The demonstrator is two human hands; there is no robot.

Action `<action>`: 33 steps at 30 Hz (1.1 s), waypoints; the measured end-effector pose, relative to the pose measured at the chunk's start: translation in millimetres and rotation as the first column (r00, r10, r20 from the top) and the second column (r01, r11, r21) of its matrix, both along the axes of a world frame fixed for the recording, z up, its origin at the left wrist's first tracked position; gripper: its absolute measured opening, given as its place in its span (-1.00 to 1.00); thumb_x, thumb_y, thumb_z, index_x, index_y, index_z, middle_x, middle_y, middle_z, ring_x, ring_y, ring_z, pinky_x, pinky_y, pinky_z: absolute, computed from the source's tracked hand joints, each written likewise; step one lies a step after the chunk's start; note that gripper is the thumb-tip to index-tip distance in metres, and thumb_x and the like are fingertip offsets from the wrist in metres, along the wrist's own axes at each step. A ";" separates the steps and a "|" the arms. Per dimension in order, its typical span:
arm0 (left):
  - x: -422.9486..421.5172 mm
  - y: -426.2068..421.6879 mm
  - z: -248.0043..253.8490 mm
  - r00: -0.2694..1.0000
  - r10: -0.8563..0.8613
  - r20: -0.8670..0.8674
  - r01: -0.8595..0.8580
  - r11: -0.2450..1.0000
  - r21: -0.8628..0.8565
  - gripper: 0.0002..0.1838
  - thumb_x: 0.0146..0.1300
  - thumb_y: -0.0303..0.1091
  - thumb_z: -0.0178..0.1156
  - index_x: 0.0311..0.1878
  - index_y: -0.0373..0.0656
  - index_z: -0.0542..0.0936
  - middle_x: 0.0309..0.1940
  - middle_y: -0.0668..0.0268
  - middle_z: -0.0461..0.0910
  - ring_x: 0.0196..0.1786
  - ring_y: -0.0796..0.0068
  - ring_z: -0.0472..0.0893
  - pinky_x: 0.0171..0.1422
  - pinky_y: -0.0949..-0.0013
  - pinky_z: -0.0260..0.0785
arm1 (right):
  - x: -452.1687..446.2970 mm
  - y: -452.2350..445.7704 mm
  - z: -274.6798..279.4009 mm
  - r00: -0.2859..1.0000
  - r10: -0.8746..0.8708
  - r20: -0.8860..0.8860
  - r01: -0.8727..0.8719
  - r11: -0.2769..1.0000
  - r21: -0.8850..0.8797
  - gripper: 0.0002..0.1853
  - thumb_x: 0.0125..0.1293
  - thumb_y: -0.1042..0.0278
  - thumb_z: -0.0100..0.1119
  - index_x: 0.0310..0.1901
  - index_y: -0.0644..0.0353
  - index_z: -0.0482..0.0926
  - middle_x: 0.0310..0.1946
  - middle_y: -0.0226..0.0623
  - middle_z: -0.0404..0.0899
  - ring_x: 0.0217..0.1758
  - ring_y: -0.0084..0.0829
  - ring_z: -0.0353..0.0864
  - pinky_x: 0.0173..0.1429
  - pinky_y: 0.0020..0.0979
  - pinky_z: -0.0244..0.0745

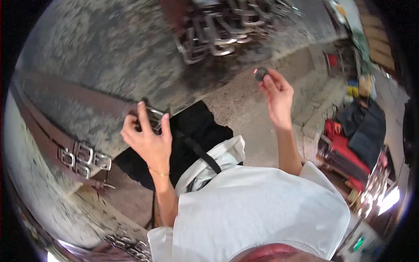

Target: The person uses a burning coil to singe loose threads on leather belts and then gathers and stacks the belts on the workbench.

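While my right hand point(279, 94) pinches a small round dark object point(261, 74), my left hand point(150, 139) lies spread over a metal buckle point(155, 115) on a brown belt point(83, 96) at the edge of the table point(87, 48); whether it grips, I cannot tell.

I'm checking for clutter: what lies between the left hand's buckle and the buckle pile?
In the head view, bare mottled tabletop shows between the buckle at the left hand and the buckle pile.

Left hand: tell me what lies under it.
Under the left hand, part of a metal buckle shows on the table, with a brown strap leading up to it. The hand covers the rest, including where the strap ends.
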State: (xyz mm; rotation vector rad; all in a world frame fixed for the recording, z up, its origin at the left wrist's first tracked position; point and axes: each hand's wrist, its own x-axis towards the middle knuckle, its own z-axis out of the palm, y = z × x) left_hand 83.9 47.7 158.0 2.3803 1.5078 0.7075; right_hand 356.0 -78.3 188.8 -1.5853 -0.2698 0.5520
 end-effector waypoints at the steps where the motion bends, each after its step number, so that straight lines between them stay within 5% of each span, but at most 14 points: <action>1: -0.2 -1.1 -1.0 1.000 -0.007 0.009 0.007 1.000 0.007 -0.36 0.07 -0.06 0.37 0.21 -0.11 0.47 -0.10 0.14 0.30 -0.09 0.17 0.31 0.07 0.13 0.21 | 21.8 -13.6 -2.6 0.998 -0.061 0.015 0.061 0.998 -0.022 -0.76 0.27 0.59 0.16 -0.04 0.48 0.49 -0.27 -0.16 0.62 -0.34 -0.52 0.60 -0.30 -0.56 0.54; 3: 2.9 -2.2 0.6 1.000 -0.020 0.015 0.019 0.998 0.054 -0.32 0.02 -0.06 0.41 0.19 -0.13 0.45 -0.10 0.13 0.31 -0.07 0.15 0.32 0.08 0.10 0.22 | 57.2 -31.8 -5.6 0.990 -0.138 0.029 0.138 0.990 -0.015 -0.77 0.28 0.60 0.13 -0.04 0.47 0.48 -0.24 -0.15 0.61 -0.29 -0.50 0.61 -0.24 -0.54 0.55; 6: -0.6 -2.4 -1.7 0.999 -0.035 0.027 0.033 0.996 0.081 -0.34 0.01 -0.11 0.43 0.16 -0.18 0.45 -0.06 0.09 0.33 0.00 0.09 0.34 0.12 0.06 0.22 | 85.9 -42.4 -19.5 0.962 -0.174 -0.212 0.222 0.948 0.230 -0.77 0.29 0.59 0.12 -0.03 0.39 0.46 -0.22 -0.21 0.59 -0.24 -0.46 0.60 -0.12 -0.49 0.56; 9: -4.0 -3.6 -3.7 0.995 -0.038 0.091 0.028 0.993 0.115 -0.35 0.00 -0.15 0.43 0.13 -0.24 0.44 -0.01 0.03 0.35 0.08 0.01 0.36 0.17 0.03 0.23 | 105.1 -45.8 -48.9 0.891 0.133 -0.434 0.190 0.759 0.622 -0.76 0.27 0.53 0.18 -0.03 0.21 0.48 -0.27 -0.30 0.57 -0.25 -0.43 0.58 -0.12 -0.51 0.54; 12: -5.2 -5.0 -6.2 0.985 -0.039 0.168 0.012 0.987 0.158 -0.37 0.01 -0.15 0.42 0.09 -0.28 0.44 0.00 -0.01 0.37 0.10 -0.04 0.37 0.19 0.03 0.24 | 122.9 -33.9 -115.6 0.904 0.083 -0.420 0.148 0.860 0.488 -0.81 0.27 0.49 0.19 -0.08 0.16 0.49 -0.32 -0.34 0.57 -0.32 -0.47 0.56 -0.21 -0.53 0.50; 13: -6.4 -5.8 -8.8 0.985 -0.049 0.166 0.018 0.983 0.184 -0.38 0.01 -0.16 0.43 0.08 -0.28 0.45 0.00 -0.01 0.37 0.08 -0.03 0.38 0.18 0.03 0.24 | 105.9 -23.5 -102.1 0.941 -0.138 -0.309 0.163 0.985 0.055 -0.84 0.26 0.48 0.21 -0.15 0.12 0.50 -0.39 -0.40 0.55 -0.40 -0.52 0.52 -0.29 -0.52 0.46; 14: -7.4 -5.7 -12.5 0.984 -0.054 0.167 0.018 0.977 0.213 -0.39 0.00 -0.16 0.43 0.07 -0.27 0.46 -0.01 -0.01 0.38 0.07 -0.03 0.38 0.17 0.03 0.25 | 103.1 -25.6 -107.7 0.943 -0.123 -0.311 0.152 0.986 0.072 -0.84 0.26 0.48 0.21 -0.15 0.12 0.50 -0.39 -0.40 0.55 -0.40 -0.52 0.52 -0.29 -0.52 0.46; 16: -7.5 -6.0 -18.2 0.984 -0.055 0.170 0.006 0.961 0.275 -0.40 -0.03 -0.15 0.44 0.03 -0.25 0.47 -0.05 0.05 0.37 -0.03 0.03 0.39 0.06 0.06 0.27 | 104.8 -30.7 -113.8 0.892 0.105 -0.439 0.212 0.762 0.612 -0.83 0.27 0.46 0.22 -0.13 0.12 0.50 -0.43 -0.44 0.53 -0.45 -0.57 0.50 -0.32 -0.49 0.45; 17: -7.7 -6.6 -18.9 0.983 -0.047 0.178 -0.005 0.960 0.281 -0.40 -0.03 -0.15 0.44 0.03 -0.25 0.47 -0.05 0.05 0.37 -0.04 0.04 0.39 0.06 0.05 0.26 | 106.4 -29.5 -115.4 0.940 0.005 -0.341 0.150 0.893 0.424 -0.79 0.29 0.43 0.19 -0.05 0.12 0.50 -0.42 -0.43 0.53 -0.47 -0.59 0.48 -0.32 -0.46 0.47; 21: -8.8 -8.5 -21.4 0.977 -0.041 0.210 -0.017 0.964 0.267 -0.41 0.02 -0.18 0.42 0.09 -0.25 0.47 -0.03 0.03 0.36 0.03 0.02 0.40 0.11 0.05 0.28 | 90.2 -16.4 -94.0 0.909 -0.104 -0.405 0.248 0.913 0.324 -0.73 0.32 0.42 0.15 0.04 0.13 0.47 -0.38 -0.42 0.53 -0.46 -0.58 0.46 -0.29 -0.48 0.47; 23: -13.2 -10.8 -23.3 0.969 -0.044 0.243 -0.020 0.967 0.254 -0.39 0.04 -0.18 0.41 0.13 -0.24 0.46 -0.04 0.04 0.35 0.02 0.04 0.40 0.10 0.07 0.28 | 67.2 -19.3 -75.0 0.845 0.266 -0.464 0.169 0.691 0.703 -0.72 0.34 0.43 0.12 0.07 0.16 0.43 -0.30 -0.40 0.53 -0.42 -0.56 0.46 -0.23 -0.51 0.46; 28: -20.5 -12.0 -29.5 0.947 -0.067 0.314 0.008 0.983 0.185 -0.41 0.11 -0.25 0.36 0.20 -0.23 0.45 -0.11 0.10 0.34 -0.08 0.11 0.42 0.01 0.17 0.31 | -25.0 10.1 5.8 0.552 0.686 -0.475 0.139 0.486 0.863 -0.71 0.34 0.42 0.08 0.08 0.20 0.41 -0.27 -0.37 0.52 -0.34 -0.57 0.45 -0.14 -0.51 0.45; 33: -25.1 -13.9 -28.0 0.931 -0.085 0.356 0.015 0.980 0.197 -0.44 0.12 -0.31 0.34 0.19 -0.26 0.45 -0.17 0.10 0.36 -0.12 0.13 0.43 0.00 0.18 0.32 | -103.9 51.0 54.0 0.211 0.898 -0.387 0.063 0.382 0.922 -0.77 0.31 0.40 0.10 -0.03 0.21 0.51 -0.31 -0.40 0.51 -0.40 -0.60 0.40 -0.19 -0.51 0.38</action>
